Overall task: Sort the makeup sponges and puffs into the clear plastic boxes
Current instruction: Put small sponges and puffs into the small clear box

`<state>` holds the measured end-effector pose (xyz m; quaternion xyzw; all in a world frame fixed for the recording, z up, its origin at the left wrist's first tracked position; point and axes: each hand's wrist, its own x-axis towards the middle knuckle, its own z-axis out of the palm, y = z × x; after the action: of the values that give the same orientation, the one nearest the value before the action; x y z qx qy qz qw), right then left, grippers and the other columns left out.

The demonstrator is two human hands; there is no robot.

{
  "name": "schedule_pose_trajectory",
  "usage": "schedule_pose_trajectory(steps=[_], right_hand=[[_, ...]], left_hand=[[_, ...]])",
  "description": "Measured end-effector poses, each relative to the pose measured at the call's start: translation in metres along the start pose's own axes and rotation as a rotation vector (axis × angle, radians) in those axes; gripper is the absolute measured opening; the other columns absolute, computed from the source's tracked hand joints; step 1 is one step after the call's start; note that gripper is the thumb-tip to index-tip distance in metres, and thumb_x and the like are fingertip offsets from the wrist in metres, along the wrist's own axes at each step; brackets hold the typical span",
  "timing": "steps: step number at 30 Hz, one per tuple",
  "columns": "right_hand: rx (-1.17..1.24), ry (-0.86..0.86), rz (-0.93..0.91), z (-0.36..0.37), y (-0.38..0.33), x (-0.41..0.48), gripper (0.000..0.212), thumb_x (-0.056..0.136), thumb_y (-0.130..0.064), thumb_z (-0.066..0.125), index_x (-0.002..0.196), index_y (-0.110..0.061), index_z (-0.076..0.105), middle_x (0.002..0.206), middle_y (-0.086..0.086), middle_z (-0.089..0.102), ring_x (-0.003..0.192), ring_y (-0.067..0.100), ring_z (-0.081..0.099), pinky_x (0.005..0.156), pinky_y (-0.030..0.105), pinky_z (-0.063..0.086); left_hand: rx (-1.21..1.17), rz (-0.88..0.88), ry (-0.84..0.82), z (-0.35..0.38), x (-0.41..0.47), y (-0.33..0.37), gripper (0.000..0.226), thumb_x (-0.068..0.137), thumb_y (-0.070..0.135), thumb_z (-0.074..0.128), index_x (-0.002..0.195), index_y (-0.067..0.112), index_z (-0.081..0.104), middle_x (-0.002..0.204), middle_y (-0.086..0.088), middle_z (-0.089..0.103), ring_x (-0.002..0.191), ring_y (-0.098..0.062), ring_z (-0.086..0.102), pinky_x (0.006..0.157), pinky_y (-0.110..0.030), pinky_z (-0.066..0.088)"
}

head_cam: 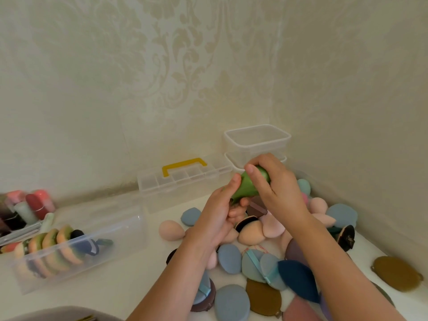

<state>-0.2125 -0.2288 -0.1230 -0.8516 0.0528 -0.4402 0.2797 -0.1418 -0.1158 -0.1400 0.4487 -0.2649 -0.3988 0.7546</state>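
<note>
Nearest, flat puffs (231, 303) in blue, brown and navy overlap on the worktop (120, 286), a heap not yet sorted. Above them, 1 green sponge (249, 185) is held in the air: the left hand (215, 218) curls round its narrow end and the right hand (275, 188) pinches its rounded end, probably to check it before choosing a box. To the left, a long clear box (129, 230) holds striped puffs on edge, saving room. Farther back, a yellow-handled case (183, 179) and 2 stacked boxes (257, 140) stand at the wall.

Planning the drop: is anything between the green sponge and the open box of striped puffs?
Nothing visible: the left hand and right hand hold the green sponge in the air; the box stands open.
</note>
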Motion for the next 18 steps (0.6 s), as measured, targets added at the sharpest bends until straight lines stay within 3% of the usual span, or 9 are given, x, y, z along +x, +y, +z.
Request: schedule_pose_trajectory(steps=[4,9,12,18], right_hand=[[-0.021,0.083,-0.047,0.002,-0.003,-0.001,0.034,0.090,-0.046,0.046,0.093,-0.017,0.063,0.090,-0.008,0.055,0.084,-0.001,0.052,0.069,0.007,0.039],[0.066,0.044,-0.035,0.000,-0.006,-0.001,0.041,0.094,-0.045,0.035,0.111,-0.021,0.064,0.096,-0.009,0.057,0.088,-0.003,0.054,0.072,0.007,0.038],[0.041,0.046,-0.016,0.001,-0.007,-0.001,0.045,0.094,-0.047,0.033,0.108,-0.019,0.064,0.095,-0.007,0.061,0.089,-0.001,0.055,0.072,0.006,0.038],[0.186,0.122,0.096,0.012,-0.016,-0.006,0.032,0.093,-0.048,0.029,0.097,-0.022,0.046,0.075,-0.009,0.054,0.066,0.001,0.052,0.054,0.014,0.040]], left_hand=[[-0.008,0.036,0.047,0.004,-0.002,0.002,0.038,0.078,0.050,0.055,0.081,0.014,0.066,0.051,0.000,0.041,0.036,-0.003,0.023,0.038,-0.016,0.013],[0.128,0.062,0.145,0.006,-0.005,0.006,0.039,0.087,0.053,0.047,0.076,0.015,0.051,0.045,0.006,0.029,0.034,-0.005,0.022,0.038,-0.019,0.014],[0.232,0.093,0.149,0.005,-0.006,0.007,0.039,0.088,0.052,0.046,0.070,0.017,0.044,0.045,0.006,0.025,0.035,-0.006,0.020,0.038,-0.020,0.013],[0.230,0.178,0.128,0.007,-0.005,0.003,0.039,0.085,0.053,0.048,0.078,0.014,0.047,0.046,0.006,0.026,0.037,-0.007,0.023,0.037,-0.020,0.017]])
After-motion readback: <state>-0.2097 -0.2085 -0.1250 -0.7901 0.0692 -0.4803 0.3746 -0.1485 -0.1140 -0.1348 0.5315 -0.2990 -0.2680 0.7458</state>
